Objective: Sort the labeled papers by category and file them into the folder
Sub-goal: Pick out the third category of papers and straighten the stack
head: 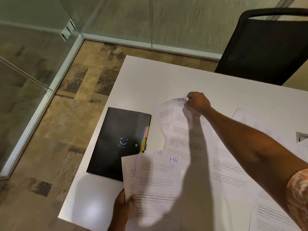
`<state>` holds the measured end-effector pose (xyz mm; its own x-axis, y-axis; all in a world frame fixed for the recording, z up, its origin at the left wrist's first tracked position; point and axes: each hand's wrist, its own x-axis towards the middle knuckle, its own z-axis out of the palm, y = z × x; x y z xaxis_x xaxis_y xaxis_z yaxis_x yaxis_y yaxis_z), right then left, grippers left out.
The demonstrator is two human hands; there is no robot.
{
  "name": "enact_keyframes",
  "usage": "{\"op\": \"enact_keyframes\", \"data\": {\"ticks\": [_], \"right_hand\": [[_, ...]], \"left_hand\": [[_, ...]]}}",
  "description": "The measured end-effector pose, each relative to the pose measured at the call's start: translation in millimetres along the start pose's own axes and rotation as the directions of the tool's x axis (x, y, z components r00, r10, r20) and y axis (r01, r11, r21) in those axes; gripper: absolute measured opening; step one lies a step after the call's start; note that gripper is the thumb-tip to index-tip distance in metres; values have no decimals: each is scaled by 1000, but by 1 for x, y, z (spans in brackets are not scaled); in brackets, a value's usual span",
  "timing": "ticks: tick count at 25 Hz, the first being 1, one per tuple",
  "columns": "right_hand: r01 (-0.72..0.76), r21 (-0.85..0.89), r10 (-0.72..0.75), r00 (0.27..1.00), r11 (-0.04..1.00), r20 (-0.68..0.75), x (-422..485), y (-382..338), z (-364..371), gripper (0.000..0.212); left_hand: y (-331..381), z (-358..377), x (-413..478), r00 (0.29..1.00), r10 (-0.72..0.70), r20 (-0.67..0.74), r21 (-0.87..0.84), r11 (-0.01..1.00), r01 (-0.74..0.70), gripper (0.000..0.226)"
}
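White table point(141, 77) in a glass-walled room point(116, 17), over patterned brown carpet point(66, 114); a black mesh chair point(266, 47) stands at the far right edge. Black folder point(116, 139) lies closed on the table's left part, smiley mark on its cover. Coloured index tabs point(145, 135) stick out along its right edge, reading "ADMIN" and "FINANCE". Left hand point(123, 205) grasps a small fanned stack of sheets point(156, 180) by the lower left corner, thumb on top. The top sheet is marked "HR" in blue and a second "HR" heading peeks out behind it. The stack overlaps the folder's near right corner. Right hand point(198, 101), arm stretched across the table, pinches the top edge of another sheet marked "HR" point(166, 109); that edge is curled up off the surface. This sheet sits partly under a sheet headed "SPOR" point(188, 124), the rest of the word hidden by the arm. More printed sheets point(233, 172) lie spread and overlapping on the table's right part, their headings not readable. Frame is slightly motion-blurred.
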<state>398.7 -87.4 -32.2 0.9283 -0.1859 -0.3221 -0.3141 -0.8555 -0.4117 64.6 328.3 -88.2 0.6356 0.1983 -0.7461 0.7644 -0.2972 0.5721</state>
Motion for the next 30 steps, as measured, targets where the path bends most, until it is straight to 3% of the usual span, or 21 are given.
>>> {"op": "enact_keyframes", "data": {"ticks": [4,12,18,22,27,30], "right_hand": [[55,107,-44,994,993,-101,-36,4,-32,34],[110,227,-57,972,968,-228,-117,5,-108,12],[230,277,-109,914,933,-391,-192,-13,-177,2],[327,289,-148,852,900,-503,-246,-24,-222,4],[489,315,-218,759,814,-614,-311,-35,-268,6],[539,412,-190,747,735,-637,-339,-40,-286,6]], "left_hand": [[8,-1,-7,998,50,30,22,998,-51,30],[45,-16,-40,980,193,42,28,981,-194,33],[76,-32,-62,977,211,-5,-192,959,-208,32],[100,-29,-72,974,221,40,-361,913,-192,34],[136,-19,-99,937,333,107,-398,878,-267,29],[155,-12,-113,911,383,152,-430,856,-288,31]]}}
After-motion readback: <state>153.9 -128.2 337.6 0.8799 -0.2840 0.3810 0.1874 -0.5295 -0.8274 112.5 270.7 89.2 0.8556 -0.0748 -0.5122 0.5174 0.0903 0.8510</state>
